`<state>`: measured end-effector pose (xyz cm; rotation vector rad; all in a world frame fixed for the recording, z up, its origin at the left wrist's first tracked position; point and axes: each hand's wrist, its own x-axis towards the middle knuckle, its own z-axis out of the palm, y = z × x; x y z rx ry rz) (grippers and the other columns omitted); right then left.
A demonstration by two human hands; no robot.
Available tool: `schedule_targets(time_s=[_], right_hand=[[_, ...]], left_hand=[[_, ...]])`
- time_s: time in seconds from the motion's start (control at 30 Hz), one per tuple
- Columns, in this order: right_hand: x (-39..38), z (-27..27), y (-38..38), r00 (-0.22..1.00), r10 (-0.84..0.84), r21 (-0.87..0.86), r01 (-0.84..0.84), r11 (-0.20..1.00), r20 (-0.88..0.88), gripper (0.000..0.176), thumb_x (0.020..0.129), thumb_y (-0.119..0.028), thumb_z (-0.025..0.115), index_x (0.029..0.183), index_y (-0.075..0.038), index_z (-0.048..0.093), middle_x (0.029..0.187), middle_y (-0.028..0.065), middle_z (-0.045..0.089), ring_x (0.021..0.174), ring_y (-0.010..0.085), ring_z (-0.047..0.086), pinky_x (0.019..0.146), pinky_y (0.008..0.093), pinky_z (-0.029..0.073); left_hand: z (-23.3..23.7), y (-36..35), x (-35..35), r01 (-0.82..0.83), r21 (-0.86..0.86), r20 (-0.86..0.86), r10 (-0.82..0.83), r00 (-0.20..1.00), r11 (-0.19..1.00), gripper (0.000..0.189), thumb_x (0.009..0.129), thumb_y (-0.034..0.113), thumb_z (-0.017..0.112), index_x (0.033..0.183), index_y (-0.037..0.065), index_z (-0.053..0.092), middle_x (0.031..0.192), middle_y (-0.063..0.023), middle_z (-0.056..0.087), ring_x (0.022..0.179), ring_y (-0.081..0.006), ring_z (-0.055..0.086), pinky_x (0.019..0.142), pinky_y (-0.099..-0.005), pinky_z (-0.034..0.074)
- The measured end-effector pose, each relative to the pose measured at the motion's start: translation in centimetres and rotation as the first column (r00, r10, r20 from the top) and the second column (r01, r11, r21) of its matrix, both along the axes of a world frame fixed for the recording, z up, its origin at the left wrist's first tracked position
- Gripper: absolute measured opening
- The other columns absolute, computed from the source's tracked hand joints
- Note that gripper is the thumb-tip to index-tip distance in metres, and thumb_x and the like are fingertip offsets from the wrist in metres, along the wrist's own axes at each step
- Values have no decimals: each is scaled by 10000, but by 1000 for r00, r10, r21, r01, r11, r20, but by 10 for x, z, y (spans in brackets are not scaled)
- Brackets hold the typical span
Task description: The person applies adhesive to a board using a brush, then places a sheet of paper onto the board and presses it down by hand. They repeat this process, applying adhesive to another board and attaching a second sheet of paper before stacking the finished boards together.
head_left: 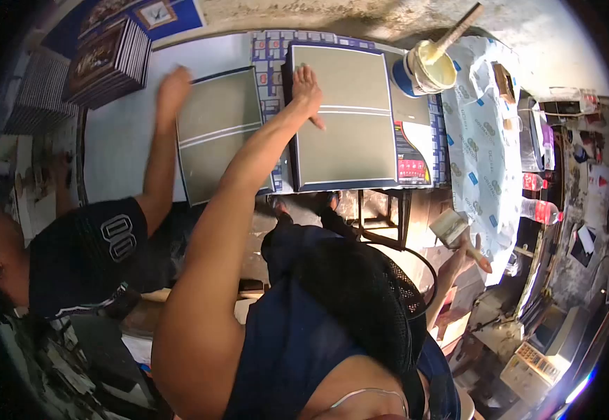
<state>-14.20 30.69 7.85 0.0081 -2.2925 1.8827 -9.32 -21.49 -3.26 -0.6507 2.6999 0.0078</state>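
Observation:
My left hand [306,92] lies flat, fingers stretched, on the top of a stack of grey cover boards [346,150] with dark blue edges and a white double line across the middle. Low on the right, my right hand [464,255] grips the handle of a wide flat brush [448,228], its head pointing up and to the left, apart from the table. Past the stack's far right corner stands a glue bucket [423,73], with a wooden-handled tool [458,29] leaning in it. A second grey cover board [217,136] lies left of the stack.
A co-worker's hand [173,85], blurred, is over the table beside the left cover board. Stacked picture-covered books [105,66] stand at the back left. Printed white sheeting [483,150] covers the right side; bottles [541,210] lie beyond it. A dark stool [385,210] is below the table edge.

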Motion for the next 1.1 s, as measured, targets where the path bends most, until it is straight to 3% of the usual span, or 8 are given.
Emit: schedule_targets(time_s=[0.13, 0.27, 0.53, 0.6, 0.67, 0.87, 0.97, 1.1], right_hand=[[-27, 20, -12, 1000, -6, -61, 5, 998, -10, 612, 870, -130, 702, 1389, -15, 398, 1239, 226, 567, 1131, 282, 579, 983, 387, 481], [-68, 32, -42, 998, -6, -231, 22, 973, 67, 599, 869, -133, 703, 1373, -6, 406, 1242, 227, 560, 1096, 275, 599, 930, 386, 523], [-235, 21, -116, 984, 154, -431, -103, 896, 86, 349, 843, -263, 768, 1091, -37, 672, 880, -43, 626, 629, 17, 433, 534, 195, 334], [-266, 42, -146, 984, 177, -463, -155, 873, 4, 342, 838, -183, 773, 1106, -14, 645, 881, -14, 629, 603, 36, 443, 499, 208, 343], [-297, 55, -172, 945, 292, -454, -328, 829, -150, 317, 862, -175, 748, 1099, 8, 642, 866, 23, 633, 590, 63, 489, 510, 211, 376], [-410, 21, -255, 752, 535, 343, -422, 839, -384, 323, 841, -297, 696, 893, 21, 707, 798, 205, 705, 726, 280, 710, 691, 373, 539], [-400, 23, -289, 763, 613, 562, -422, 712, -204, 331, 803, -359, 688, 872, -35, 699, 808, 217, 689, 786, 397, 678, 726, 435, 534], [-410, -23, -325, 749, 655, 611, -472, 635, -102, 341, 800, -368, 679, 849, -31, 689, 767, 239, 660, 779, 427, 658, 722, 455, 527]], left_hand=[[-3, 9, -2, 133, -49, -13, -134, 991, 990, 1297, 392, 697, 838, 1314, -141, 478, 1446, -352, 348, 1415, -447, 247, 1170, -475, 209], [8, 21, -8, 161, -107, 14, -160, 987, 981, 758, 427, 595, 888, 977, 92, 745, 1045, -66, 715, 1130, -275, 600, 848, -379, 503], [18, 61, 7, -67, 34, -6, 67, 998, 997, 441, 629, 371, 861, 954, 104, 727, 998, -104, 714, 980, -281, 672, 885, -422, 509], [-1, 87, 38, -41, -112, -552, -28, 833, 993, 441, 707, 331, 817, 1019, 48, 685, 1071, -145, 684, 1020, -314, 649, 843, -450, 508], [8, 112, 59, -145, 239, -718, 276, 639, 960, 488, 750, 284, 787, 1138, 25, 643, 1166, -184, 648, 1087, -343, 617, 939, -423, 479], [12, 203, 181, -605, 565, -537, 807, 246, 561, 443, 863, 242, 717, 1174, -57, 616, 1175, -215, 635, 1099, -315, 611, 956, -377, 456], [13, 268, 233, -606, 752, -421, 897, -137, 260, 492, 892, 266, 707, 1221, -76, 575, 1185, -210, 637, 1084, -269, 619, 935, -357, 465], [-29, 354, 314, -725, 679, -384, 896, -222, 111, 442, 928, 296, 661, 1162, -72, 591, 904, -139, 614, 808, -218, 548, 820, -343, 468]])
